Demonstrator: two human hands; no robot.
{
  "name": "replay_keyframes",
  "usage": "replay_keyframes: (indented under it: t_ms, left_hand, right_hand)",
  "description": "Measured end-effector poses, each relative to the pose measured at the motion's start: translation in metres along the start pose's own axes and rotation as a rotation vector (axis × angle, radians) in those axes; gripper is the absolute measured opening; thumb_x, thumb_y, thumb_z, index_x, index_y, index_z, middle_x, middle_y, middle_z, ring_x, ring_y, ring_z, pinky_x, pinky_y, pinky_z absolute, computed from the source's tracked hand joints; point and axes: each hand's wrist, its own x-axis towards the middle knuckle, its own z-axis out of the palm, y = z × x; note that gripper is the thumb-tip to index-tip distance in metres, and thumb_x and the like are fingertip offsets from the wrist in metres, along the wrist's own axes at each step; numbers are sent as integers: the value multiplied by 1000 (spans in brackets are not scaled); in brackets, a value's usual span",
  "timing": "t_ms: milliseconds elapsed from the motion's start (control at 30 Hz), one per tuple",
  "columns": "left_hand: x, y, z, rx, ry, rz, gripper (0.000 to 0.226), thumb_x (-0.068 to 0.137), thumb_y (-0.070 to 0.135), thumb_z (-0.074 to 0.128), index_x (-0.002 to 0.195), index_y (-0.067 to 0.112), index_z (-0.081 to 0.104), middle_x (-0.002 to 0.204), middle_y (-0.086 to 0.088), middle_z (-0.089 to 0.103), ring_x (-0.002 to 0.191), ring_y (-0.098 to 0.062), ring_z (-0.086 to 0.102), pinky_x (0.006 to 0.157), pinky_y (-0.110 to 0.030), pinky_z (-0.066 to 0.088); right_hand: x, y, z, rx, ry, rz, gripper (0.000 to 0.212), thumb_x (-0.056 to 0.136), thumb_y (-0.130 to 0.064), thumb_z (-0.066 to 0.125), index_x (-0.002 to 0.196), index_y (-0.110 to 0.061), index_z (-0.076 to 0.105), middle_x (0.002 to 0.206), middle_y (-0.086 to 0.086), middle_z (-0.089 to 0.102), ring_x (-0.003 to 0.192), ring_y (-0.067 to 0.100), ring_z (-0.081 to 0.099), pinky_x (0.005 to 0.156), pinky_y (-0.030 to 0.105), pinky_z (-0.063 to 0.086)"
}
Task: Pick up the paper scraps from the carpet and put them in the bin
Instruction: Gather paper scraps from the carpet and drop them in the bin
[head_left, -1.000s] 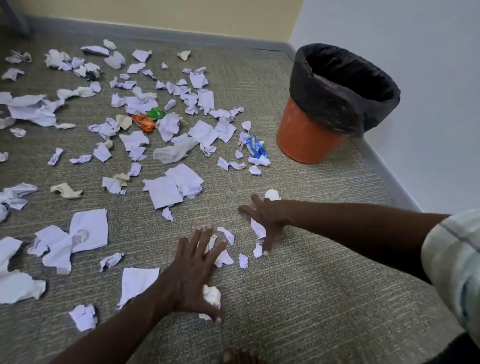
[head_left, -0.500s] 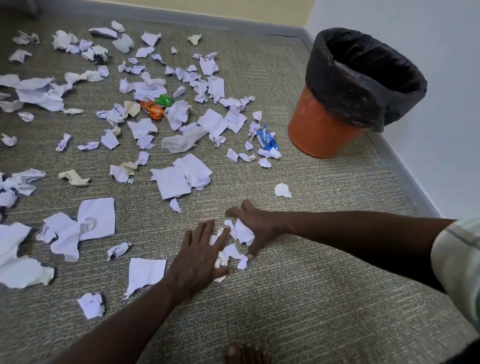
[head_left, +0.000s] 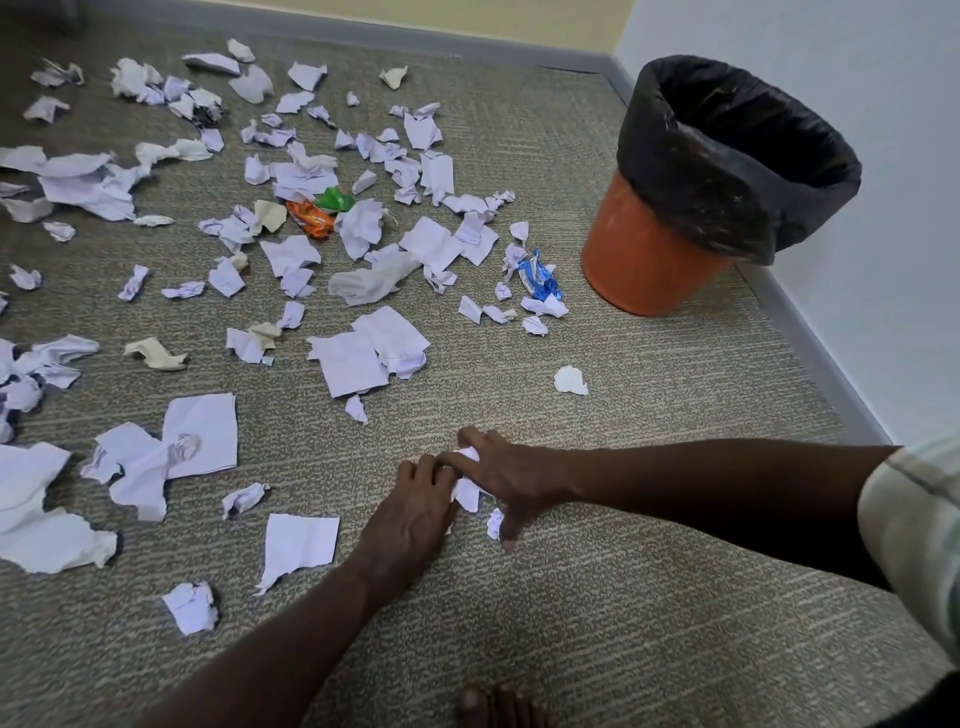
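My left hand (head_left: 410, 514) and my right hand (head_left: 511, 478) press together on the carpet (head_left: 649, 571), closing from both sides on a small heap of white paper scraps (head_left: 466, 493). One small scrap (head_left: 494, 522) lies loose under my right fingers. Many more white scraps (head_left: 353, 358) are scattered across the carpet to the left and beyond. A single crumpled scrap (head_left: 570, 380) lies between my hands and the bin. The orange bin (head_left: 639, 260) with a black liner (head_left: 727, 156) stands at the upper right by the wall.
Coloured wrappers lie among the scraps: an orange one (head_left: 310, 218), a green one (head_left: 335, 199) and a blue one (head_left: 537, 280). A grey skirting board (head_left: 810, 353) runs along the white wall on the right. My toes (head_left: 498, 706) show at the bottom edge.
Both hands have swept inward across the carpet and now meet, gathering the small scraps between them into one heap. The crumpled scrap near the bin stayed behind.
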Motion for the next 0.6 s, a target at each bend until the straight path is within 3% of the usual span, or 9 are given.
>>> replay_keyframes:
  t_ms: [133, 267, 367, 467, 600]
  left_hand:
    - [-1, -2, 4, -63, 60, -46, 38, 93, 26, 38, 126, 12, 51, 109, -8, 50, 91, -24, 45, 78, -40, 47]
    - [4, 6, 7, -225, 224, -118, 15, 92, 14, 47, 106, 19, 49, 91, -6, 55, 83, -15, 41, 74, -31, 37]
    - [10, 13, 4, -453, 262, -324, 7, 95, 18, 50, 97, 14, 56, 87, -3, 55, 79, -17, 45, 71, -31, 32]
    - [17, 12, -4, -705, 281, -530, 25, 91, 32, 44, 95, 13, 59, 90, -3, 60, 80, -19, 53, 67, -27, 30]
    - [29, 9, -24, -816, 228, -829, 23, 96, 19, 48, 104, 4, 63, 97, -8, 65, 87, -25, 58, 69, -29, 33]
  right_hand:
    - [3, 0, 0, 150, 111, -7, 84, 62, -31, 88, 128, -10, 41, 121, 12, 35, 103, 26, 46, 84, 31, 44]
    - [10, -8, 2, 362, 191, 103, 56, 72, -22, 80, 117, -9, 48, 111, 9, 37, 94, 24, 51, 76, 29, 43]
    - [20, -17, 5, 509, 275, 194, 47, 75, -17, 77, 114, -6, 54, 105, 9, 41, 98, 23, 48, 77, 24, 36]
    - [30, -23, -3, 598, 324, 293, 46, 78, -15, 76, 118, -1, 58, 113, 17, 56, 108, 27, 52, 79, 22, 36]
    - [34, -29, -16, 819, 275, 374, 39, 77, -17, 77, 110, -8, 58, 99, 5, 61, 90, 19, 57, 71, 25, 42]
